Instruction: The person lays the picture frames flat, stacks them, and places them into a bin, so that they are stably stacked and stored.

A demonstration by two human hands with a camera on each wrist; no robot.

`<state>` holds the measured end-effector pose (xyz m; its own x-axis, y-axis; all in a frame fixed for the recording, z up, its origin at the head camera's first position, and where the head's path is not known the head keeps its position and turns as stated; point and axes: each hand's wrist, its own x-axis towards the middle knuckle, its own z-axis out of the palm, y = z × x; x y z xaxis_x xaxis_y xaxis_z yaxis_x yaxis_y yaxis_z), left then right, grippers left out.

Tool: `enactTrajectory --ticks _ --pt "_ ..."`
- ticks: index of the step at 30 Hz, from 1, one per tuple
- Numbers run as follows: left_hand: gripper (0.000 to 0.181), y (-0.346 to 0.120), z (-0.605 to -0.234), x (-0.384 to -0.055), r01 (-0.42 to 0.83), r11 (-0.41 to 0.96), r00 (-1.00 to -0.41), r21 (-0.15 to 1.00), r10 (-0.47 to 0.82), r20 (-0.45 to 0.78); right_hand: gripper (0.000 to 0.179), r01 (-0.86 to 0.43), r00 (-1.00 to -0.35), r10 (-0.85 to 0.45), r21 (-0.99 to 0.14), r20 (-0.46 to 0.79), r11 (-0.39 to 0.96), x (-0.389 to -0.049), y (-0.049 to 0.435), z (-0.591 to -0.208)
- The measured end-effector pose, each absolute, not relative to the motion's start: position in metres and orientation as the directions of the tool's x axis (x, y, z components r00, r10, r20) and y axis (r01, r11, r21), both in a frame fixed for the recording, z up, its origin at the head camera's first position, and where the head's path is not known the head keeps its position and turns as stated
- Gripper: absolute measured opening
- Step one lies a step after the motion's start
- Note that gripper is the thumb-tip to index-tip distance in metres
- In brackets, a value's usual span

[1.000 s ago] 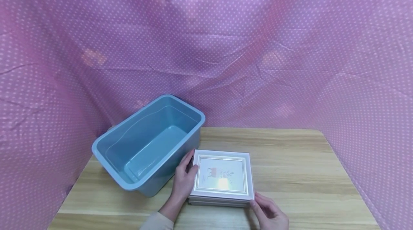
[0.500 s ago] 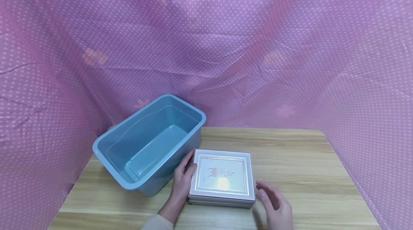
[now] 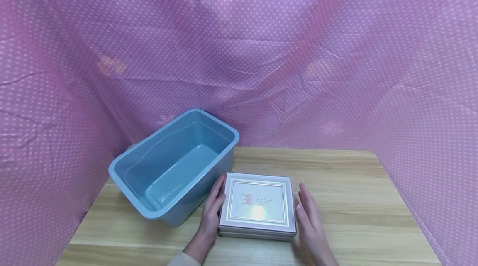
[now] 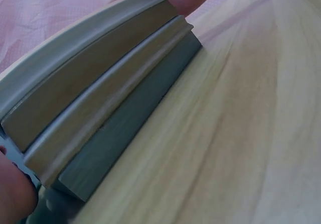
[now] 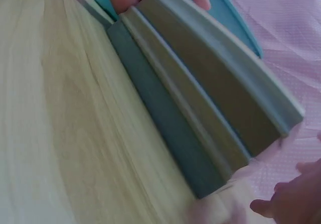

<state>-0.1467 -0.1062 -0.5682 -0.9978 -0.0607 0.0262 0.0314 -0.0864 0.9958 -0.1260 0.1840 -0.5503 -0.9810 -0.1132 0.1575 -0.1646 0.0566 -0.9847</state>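
A white picture frame (image 3: 257,193) with silver inner trim and a small animal-and-plant print lies on top of a stack of frames (image 3: 257,235) on the wooden table. Along the stack's left side my left hand (image 3: 211,216) rests, fingers extended and thumb close to the near part of that edge. My right hand (image 3: 312,224) stands upright beside the right edge with its fingers extended, a narrow gap showing there in the head view. From the left wrist, the stacked frame edges (image 4: 100,93) appear as pale, brown and dark grey bands, with the left thumb (image 4: 15,191) at their near end.
A deep blue-grey plastic bin (image 3: 203,185) stands at an angle left of the stack, near my left hand, with nothing in it. Wood-grain tabletop (image 3: 358,199) extends to the right. Pink dotted cloth (image 3: 261,71) hangs around the back and sides.
My right hand has let go of the stack's near right corner, drawn off to the right, then moved forward along the right edge with its fingers straightened. The left thumb has slipped off the top face.
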Motion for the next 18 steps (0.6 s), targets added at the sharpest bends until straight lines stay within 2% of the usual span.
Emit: enactTrajectory --ticks 6,12,18 --pt "0.061 -0.107 -0.577 -0.144 0.011 -0.096 -1.0 0.995 0.011 0.012 0.059 -0.158 -0.972 -0.173 -0.987 0.16 -0.022 -0.14 0.178 -0.562" --pt "0.063 -0.107 -0.581 -0.143 -0.005 -0.101 -0.998 0.995 0.067 0.001 0.06 -0.043 -0.965 -0.243 -0.972 0.101 -0.233 -0.145 0.174 -0.574" --pt "0.062 -0.11 -0.582 -0.143 0.009 -0.068 -0.994 0.998 0.105 0.016 0.059 -0.069 -0.963 -0.248 -0.986 0.105 -0.15 -0.148 0.171 -0.583"
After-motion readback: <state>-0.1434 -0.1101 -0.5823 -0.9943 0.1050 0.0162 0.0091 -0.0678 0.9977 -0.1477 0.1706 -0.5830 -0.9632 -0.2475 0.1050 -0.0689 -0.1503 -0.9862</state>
